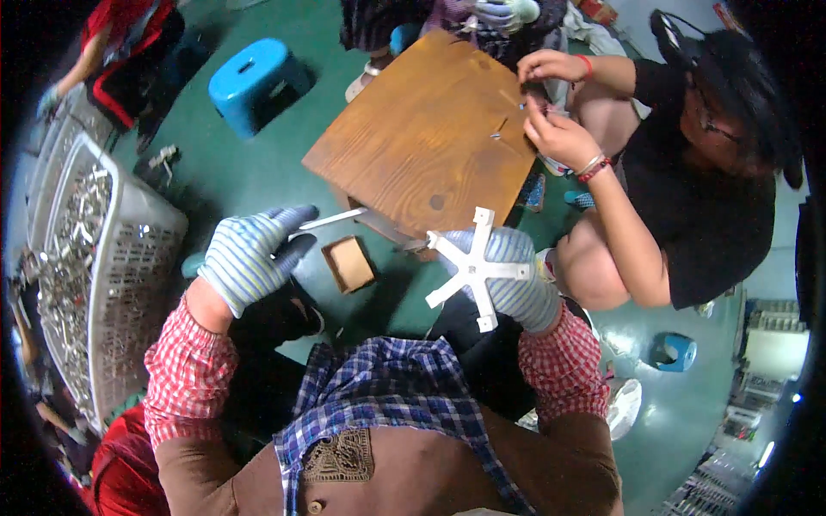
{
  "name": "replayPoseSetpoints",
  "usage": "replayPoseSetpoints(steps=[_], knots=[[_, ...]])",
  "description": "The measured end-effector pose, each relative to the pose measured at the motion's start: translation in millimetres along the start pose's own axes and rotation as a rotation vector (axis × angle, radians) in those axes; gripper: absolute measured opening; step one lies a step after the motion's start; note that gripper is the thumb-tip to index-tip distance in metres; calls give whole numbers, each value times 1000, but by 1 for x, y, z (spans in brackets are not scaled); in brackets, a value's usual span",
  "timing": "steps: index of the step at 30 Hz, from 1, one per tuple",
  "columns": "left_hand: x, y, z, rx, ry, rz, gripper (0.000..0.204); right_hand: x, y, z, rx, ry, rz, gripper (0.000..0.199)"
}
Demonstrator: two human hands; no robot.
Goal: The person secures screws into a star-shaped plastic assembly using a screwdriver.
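Note:
My left hand (247, 258), in a blue-and-white striped glove, is closed on a slim pale metal strip (331, 220), pinched between thumb and fingers. The strip's far end points at the near edge of the wooden table (422, 129). My right hand (514, 279), in a matching glove, grips a white five-armed star-shaped piece (472, 273) with small tabs at its arm ends. One arm of the star lies close to the table's near corner. The fingers behind the star are partly hidden.
A shallow brown box (350, 264) sits below the table edge. To the left stands a white plastic basket (138, 258) full of metal parts. A blue stool (258, 84) is beyond it. A co-worker (697, 172) in black handles something small at the table's right; another's gloved hand (508, 13) shows at the far side.

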State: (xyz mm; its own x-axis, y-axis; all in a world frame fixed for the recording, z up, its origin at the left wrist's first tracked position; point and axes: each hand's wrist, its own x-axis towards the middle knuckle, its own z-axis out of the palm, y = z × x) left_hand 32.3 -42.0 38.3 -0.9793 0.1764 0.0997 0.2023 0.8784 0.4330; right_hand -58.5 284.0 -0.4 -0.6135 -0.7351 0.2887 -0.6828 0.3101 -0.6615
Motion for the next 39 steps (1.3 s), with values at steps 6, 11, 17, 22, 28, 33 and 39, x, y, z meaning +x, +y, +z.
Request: replayPoseSetpoints(steps=[6, 11, 17, 22, 28, 33, 39], knots=[[48, 17, 35, 89, 62, 109, 29, 14, -43, -1, -268, -118, -246, 34], [146, 77, 51, 442, -215, 338, 35, 4, -50, -10, -281, 178, -421, 32], [243, 95, 105, 573, -79, 486, 38, -3, -37, -13, -210, 246, -386, 37], [261, 85, 123, 361, -9, 265, 32, -7, -37, -22, -176, 179, -346, 34], [224, 59, 105, 509, -86, 364, 19, -3, -33, -33, -234, 238, -344, 47], [156, 52, 44, -519, -68, -171, 20, -1, -32, -33, 164, 304, -25, 49], [70, 66, 17, -1122, -58, -500, 18, 8, -7, 12, 451, 135, 96, 45]])
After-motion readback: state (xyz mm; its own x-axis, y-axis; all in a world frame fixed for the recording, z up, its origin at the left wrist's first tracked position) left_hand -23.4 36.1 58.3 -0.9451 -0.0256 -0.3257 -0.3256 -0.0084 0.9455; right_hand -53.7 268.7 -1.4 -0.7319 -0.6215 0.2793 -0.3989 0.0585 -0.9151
